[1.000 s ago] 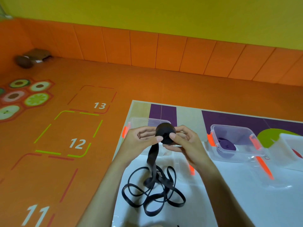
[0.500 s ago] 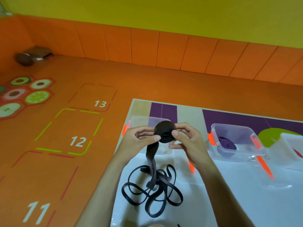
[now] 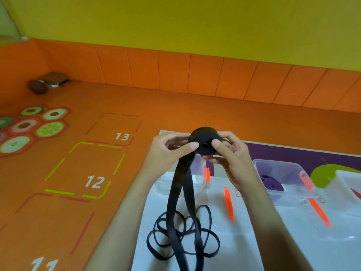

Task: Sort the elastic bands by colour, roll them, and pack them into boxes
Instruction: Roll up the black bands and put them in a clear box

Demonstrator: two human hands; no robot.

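Purple roll [image 3: 272, 183] inside clear box [image 3: 293, 200]

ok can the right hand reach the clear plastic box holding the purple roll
Probably yes: that clear plastic box sits just beside the right hand, open-topped, nothing between. But its fingers pinch the rolled black elastic band, so it isn't free.

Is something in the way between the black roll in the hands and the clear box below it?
No object visibly blocks it. The black roll, held by the left hand and right hand, is above the clear box, which seems lidless. Only the band's unrolled tail hangs in front of it.
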